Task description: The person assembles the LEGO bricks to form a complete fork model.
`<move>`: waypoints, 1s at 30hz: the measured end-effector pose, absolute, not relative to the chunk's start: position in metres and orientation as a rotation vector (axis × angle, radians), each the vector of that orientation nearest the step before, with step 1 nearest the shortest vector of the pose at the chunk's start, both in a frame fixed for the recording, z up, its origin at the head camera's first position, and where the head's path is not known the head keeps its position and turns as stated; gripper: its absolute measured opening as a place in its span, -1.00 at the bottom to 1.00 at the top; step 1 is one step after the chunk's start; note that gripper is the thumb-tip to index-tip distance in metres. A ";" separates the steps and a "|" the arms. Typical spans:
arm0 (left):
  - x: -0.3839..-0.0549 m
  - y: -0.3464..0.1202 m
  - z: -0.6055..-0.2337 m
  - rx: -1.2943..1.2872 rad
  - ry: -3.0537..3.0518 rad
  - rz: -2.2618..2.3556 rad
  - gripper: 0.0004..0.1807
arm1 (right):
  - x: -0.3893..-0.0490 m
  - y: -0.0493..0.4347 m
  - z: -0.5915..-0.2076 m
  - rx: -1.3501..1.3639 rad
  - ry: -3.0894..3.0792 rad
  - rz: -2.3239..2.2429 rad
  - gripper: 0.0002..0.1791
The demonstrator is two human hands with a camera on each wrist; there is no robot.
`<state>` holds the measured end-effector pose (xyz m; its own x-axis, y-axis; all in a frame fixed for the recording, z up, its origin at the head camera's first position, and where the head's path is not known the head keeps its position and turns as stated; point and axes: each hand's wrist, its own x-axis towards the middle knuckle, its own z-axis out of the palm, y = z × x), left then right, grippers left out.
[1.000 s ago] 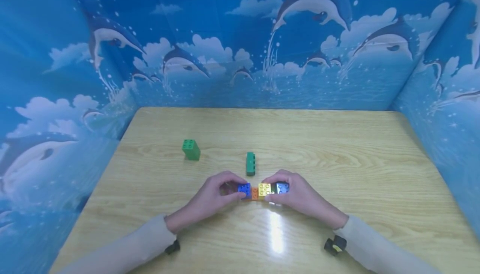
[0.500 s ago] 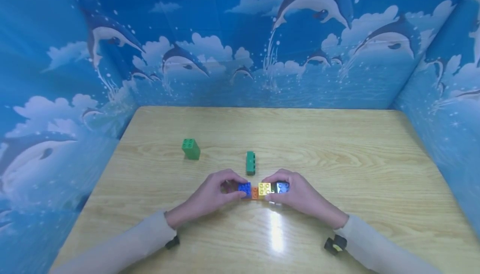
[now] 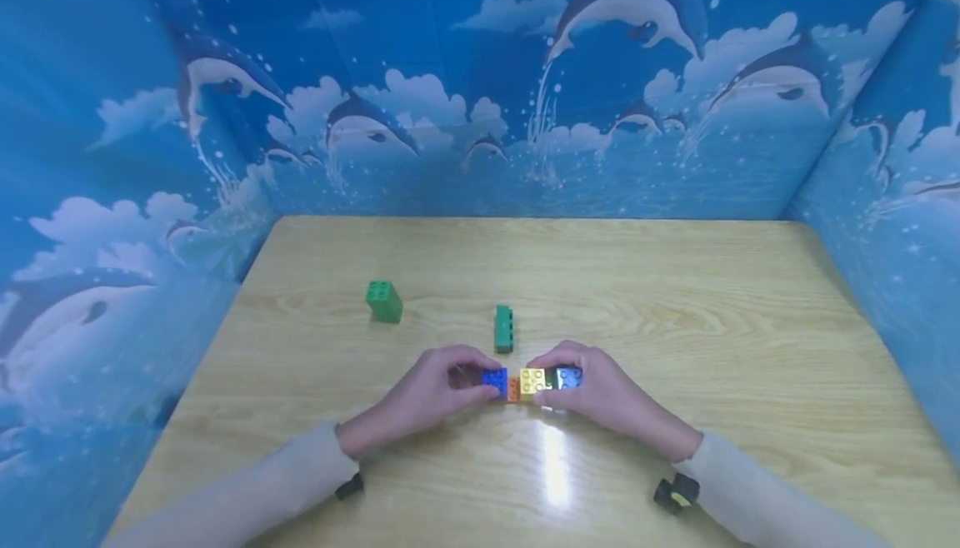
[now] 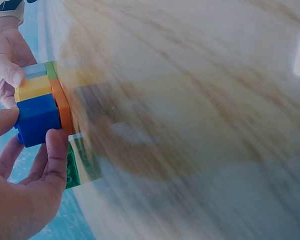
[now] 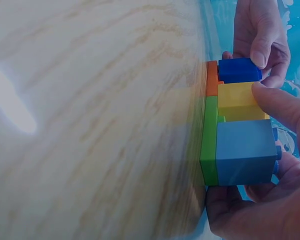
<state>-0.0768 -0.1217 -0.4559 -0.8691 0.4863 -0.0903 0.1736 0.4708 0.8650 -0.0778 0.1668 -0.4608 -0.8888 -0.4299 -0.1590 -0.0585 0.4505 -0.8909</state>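
My left hand (image 3: pixel 431 390) pinches a dark blue toy building brick (image 3: pixel 495 382) between thumb and fingers. It sits right at the left end of a low orange brick (image 4: pixel 61 107), some of whose studs show beside it. A yellow brick (image 3: pixel 532 381) stands over where the orange brick meets a low green brick (image 5: pixel 210 132). The thumb of my right hand (image 3: pixel 596 377) presses the yellow brick in the right wrist view, its fingers curled around this joined row. On the row's right end is a light blue brick (image 5: pixel 244 152), partly covered by that hand in the head view.
Beyond the hands, a dark green brick (image 3: pixel 504 329) lies on its side on the wood-grain table (image 3: pixel 675 281). A taller green brick stack (image 3: pixel 385 301) stands upright farther left. Dolphin-printed blue cloth (image 3: pixel 420 73) walls the back and sides.
My left hand has edged very slightly right with the dark blue brick, toward the yellow one. Both hands keep their grip, and the two green pieces beyond stay in place.
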 end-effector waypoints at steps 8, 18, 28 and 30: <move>-0.083 -0.120 -0.453 0.513 2.298 1.387 -0.67 | -0.078 0.168 -0.458 -0.412 2.367 -1.409 -0.58; -0.081 -0.121 -0.462 0.485 2.213 1.493 -0.69 | -0.076 0.170 -0.459 -0.402 2.360 -1.405 -0.57; -0.082 -0.127 -0.467 0.491 2.198 1.491 -0.70 | -0.075 0.166 -0.459 -0.419 2.354 -1.425 -0.56; -0.083 -0.129 -0.467 0.496 2.202 1.477 -0.70 | -0.075 0.165 -0.459 -0.426 2.352 -1.429 -0.57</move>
<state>-0.0827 -0.1290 -0.4669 -0.8388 0.5207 -0.1589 0.0506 0.3652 0.9295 -0.0754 0.1652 -0.4593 -0.8919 -0.4292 -0.1425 -0.0713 0.4446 -0.8929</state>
